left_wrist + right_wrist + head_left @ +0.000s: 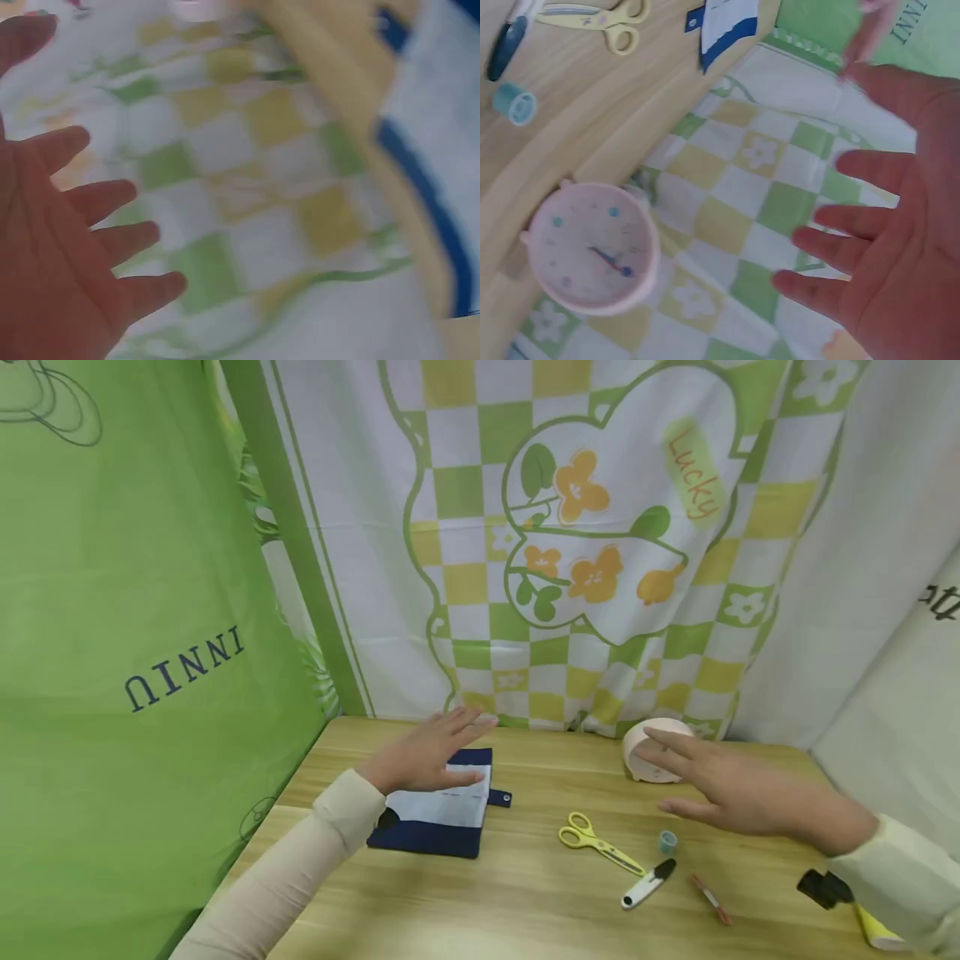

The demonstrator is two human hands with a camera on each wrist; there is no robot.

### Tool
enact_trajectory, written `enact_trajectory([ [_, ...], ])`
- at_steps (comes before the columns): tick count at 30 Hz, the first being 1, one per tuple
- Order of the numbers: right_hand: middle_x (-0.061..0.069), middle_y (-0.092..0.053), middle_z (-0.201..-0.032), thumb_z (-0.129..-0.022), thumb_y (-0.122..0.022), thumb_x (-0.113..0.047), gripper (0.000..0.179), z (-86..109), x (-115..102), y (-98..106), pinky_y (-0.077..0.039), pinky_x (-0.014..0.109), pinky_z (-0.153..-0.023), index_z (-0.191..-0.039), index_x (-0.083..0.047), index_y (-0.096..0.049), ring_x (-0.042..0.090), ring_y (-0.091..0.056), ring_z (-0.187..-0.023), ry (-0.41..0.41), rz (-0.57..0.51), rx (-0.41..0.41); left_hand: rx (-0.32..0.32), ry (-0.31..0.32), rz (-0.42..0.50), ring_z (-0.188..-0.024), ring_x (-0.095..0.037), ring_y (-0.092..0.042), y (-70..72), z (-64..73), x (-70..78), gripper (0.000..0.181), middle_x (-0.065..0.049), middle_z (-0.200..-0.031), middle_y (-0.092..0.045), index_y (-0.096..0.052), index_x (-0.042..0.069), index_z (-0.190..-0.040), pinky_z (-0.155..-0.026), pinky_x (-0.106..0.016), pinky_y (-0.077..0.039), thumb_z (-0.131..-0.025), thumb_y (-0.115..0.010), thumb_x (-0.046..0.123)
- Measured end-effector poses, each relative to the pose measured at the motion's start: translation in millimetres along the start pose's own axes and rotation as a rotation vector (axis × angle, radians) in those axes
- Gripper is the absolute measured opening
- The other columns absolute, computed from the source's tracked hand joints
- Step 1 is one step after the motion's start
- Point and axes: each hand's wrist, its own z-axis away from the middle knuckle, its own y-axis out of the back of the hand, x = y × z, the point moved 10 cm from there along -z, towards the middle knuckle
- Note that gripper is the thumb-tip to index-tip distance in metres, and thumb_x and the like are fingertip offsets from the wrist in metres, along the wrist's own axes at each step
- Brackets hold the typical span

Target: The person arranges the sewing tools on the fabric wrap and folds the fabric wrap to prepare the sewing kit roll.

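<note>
My left hand (431, 750) hovers with fingers spread over an unfolded navy and pale cloth pouch (438, 812), holding nothing. That pouch has a snap tab (501, 798) on its right side. Palm and straight fingers of the same hand (71, 232) show in the left wrist view. Toward the back right, my right hand (750, 783) is raised, fingers extended, overlapping a round pink clock (636, 758) in the head view. In the right wrist view the clock's dial (592, 247) faces the camera, apart from the empty right hand (892, 217).
Yellow scissors (595, 843), a white cutter with a black end (647, 887), a small teal spool (667, 841) and a thin red tool (711, 900) lie mid-table. A black object (823, 888) and a yellow cylinder (879, 931) sit by the right sleeve. Curtains (465, 568) border the table.
</note>
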Motion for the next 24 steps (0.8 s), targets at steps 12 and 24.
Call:
enact_trajectory([
  [12, 0.003, -0.075, -0.101, -0.091, -0.073, -0.021, 0.023, -2.4, 14, -96, -0.052, 0.022, -0.061, -0.110, -0.009, -0.073, -0.004, -0.061, -0.073, -0.038, -0.307, -0.245, -0.235, 0.313, 0.056, -0.155, -0.048, -0.001, -128.5, 9.2, -109.5, 0.107, -0.017, -0.170, -0.005, -0.014, 0.021, -0.162, -0.116, -0.077, -0.008, -0.082, -0.071, 0.063],
  [24, 0.014, -0.071, -0.120, -0.091, -0.073, -0.023, 0.045, -64.5, -8, -173, -0.057, 0.043, -0.089, -0.129, -0.003, -0.062, 0.029, -0.069, -0.106, -0.206, -0.319, -0.432, -0.273, 0.336, 0.052, -0.154, -0.048, -0.009, -148.4, 4.1, -123.4, 0.130, -0.020, -0.169, -0.008, -0.011, 0.017, -0.163, -0.115, -0.078, -0.008, -0.065, -0.085, 0.063],
])
